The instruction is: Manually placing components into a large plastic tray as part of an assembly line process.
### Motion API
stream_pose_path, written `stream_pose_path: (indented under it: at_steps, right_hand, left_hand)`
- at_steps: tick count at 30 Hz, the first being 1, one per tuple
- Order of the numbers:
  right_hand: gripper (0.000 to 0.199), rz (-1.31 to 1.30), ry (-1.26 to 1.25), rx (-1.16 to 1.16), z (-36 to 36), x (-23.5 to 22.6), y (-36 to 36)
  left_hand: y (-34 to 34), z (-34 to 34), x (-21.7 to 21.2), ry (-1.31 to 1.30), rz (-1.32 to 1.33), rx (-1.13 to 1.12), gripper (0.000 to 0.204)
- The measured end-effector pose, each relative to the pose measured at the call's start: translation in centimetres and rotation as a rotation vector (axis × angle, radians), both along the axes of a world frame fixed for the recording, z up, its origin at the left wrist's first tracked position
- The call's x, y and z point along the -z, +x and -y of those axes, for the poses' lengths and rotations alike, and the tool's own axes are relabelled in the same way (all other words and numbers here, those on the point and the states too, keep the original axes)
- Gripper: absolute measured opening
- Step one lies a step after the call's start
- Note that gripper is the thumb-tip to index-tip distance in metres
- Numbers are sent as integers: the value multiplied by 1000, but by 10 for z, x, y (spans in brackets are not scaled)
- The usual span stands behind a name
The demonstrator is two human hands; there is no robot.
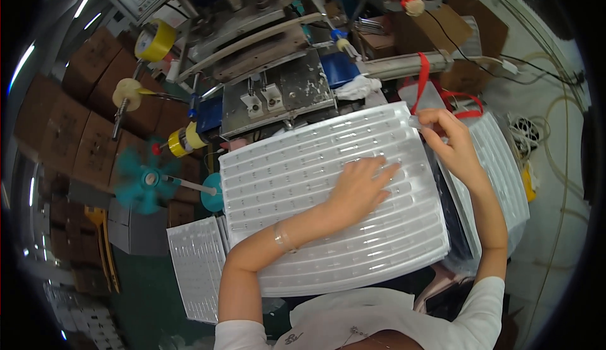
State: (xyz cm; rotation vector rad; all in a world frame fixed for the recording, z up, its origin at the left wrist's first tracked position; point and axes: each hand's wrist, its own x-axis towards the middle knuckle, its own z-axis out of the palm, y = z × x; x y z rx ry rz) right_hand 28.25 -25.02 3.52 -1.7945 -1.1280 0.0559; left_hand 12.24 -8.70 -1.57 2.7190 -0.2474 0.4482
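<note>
A large white plastic tray (328,249) with long ridged rows lies in front of me, and small clear pieces sit along its rows. My left hand (358,189) rests on the tray right of its middle, fingers spread, holding nothing that I can see. At the tray's far right corner, my right hand (449,136) pinches a small clear plastic piece (415,122) between thumb and fingertips. What exact part this piece is cannot be made out. A red strap (422,82) hangs just beyond that hand.
Behind the tray stands a machine with a metal plate (287,94) and small clamps. Rolls of yellow tape (155,41) and a teal fan (146,179) are at left, near stacked cardboard boxes (95,142). More ridged trays (194,268) stand at lower left and right (499,167).
</note>
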Motion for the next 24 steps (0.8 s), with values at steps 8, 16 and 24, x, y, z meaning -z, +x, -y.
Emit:
stream_pose_path:
  at_steps: [8, 16, 24]
  right_hand:
    - [23, -102, 3, -75, -46, -1, -7]
    - [25, 134, 202, -119, -155, 5, -17]
    - [22, 771, 113, 211, -261, 1, -21]
  left_hand:
    - [-15, -142, -32, -2, 410, -718, 36]
    - [32, -184, -62, 407, 422, -653, 28]
    - [-54, -144, -35, 253, 407, -431, 35]
